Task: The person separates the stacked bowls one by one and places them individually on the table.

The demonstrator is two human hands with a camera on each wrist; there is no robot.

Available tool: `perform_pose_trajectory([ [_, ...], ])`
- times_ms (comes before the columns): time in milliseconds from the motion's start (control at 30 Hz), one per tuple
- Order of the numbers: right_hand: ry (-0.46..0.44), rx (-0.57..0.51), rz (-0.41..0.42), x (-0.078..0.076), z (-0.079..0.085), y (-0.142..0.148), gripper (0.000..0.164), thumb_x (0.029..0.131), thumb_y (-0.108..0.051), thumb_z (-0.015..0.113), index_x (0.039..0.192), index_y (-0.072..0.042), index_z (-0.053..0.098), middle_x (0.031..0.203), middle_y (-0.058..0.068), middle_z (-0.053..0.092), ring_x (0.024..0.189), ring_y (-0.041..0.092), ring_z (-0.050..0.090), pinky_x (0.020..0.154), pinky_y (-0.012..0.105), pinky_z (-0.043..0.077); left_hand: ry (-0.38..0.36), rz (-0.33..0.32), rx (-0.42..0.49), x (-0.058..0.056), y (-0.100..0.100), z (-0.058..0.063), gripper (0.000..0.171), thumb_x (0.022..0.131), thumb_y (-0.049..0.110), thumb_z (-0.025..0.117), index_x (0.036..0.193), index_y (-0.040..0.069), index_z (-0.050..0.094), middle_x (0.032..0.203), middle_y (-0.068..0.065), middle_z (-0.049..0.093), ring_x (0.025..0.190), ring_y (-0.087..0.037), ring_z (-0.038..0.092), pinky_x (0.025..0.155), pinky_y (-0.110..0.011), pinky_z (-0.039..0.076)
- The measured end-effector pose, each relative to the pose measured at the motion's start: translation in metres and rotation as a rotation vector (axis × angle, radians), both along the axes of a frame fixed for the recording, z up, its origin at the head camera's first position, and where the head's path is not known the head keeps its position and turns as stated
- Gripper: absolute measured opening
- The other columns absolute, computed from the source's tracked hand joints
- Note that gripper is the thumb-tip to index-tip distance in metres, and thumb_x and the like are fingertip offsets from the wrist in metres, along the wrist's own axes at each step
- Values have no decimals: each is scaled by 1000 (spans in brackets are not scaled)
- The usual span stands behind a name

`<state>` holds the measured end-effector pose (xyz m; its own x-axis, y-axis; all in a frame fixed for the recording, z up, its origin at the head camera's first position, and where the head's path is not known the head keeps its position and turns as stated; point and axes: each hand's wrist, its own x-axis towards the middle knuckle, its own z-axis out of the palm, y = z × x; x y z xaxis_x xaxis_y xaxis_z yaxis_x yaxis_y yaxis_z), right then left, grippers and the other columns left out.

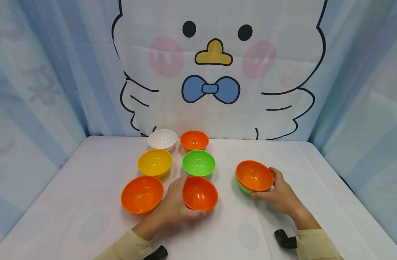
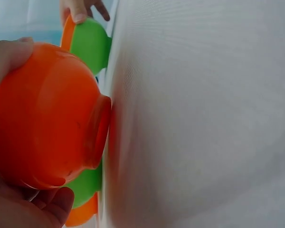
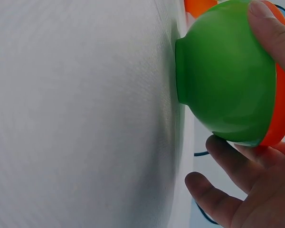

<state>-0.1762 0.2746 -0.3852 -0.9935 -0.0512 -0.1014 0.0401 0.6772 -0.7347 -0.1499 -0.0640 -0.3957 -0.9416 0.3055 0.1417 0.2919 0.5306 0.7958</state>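
Note:
My left hand (image 1: 174, 207) grips an orange bowl (image 1: 201, 195) by its side, thumb at the near rim and fingers at the far one. In the left wrist view that orange bowl (image 2: 47, 114) stands upright, its foot right at the white cloth. On the right, my right hand (image 1: 283, 196) holds a nested pair between thumb and fingers: an orange bowl (image 1: 254, 175) sitting inside a green bowl (image 1: 242, 187). The right wrist view shows the green bowl (image 3: 228, 71) from the side, its foot close to the cloth and the orange rim (image 3: 281, 114) rising above it.
Left of my left hand stands another orange bowl (image 1: 142, 195). Behind are a yellow bowl (image 1: 154, 162) and a green bowl (image 1: 199, 163), then a white bowl (image 1: 162, 139) and an orange bowl (image 1: 194, 140) near the table's (image 1: 88, 166) back edge. A printed curtain (image 1: 214, 115) hangs behind.

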Motion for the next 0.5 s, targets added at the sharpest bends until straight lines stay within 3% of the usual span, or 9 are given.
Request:
perform_pose_trajectory([
  [500, 1, 5, -3, 0, 0, 0, 126, 74, -46, 88, 154, 7, 6, 154, 35, 22, 136, 49, 31, 108, 64, 32, -71, 9, -35, 6, -9, -1, 114, 67, 40, 87, 153, -5, 26, 149, -16, 37, 132, -33, 38, 100, -54, 44],
])
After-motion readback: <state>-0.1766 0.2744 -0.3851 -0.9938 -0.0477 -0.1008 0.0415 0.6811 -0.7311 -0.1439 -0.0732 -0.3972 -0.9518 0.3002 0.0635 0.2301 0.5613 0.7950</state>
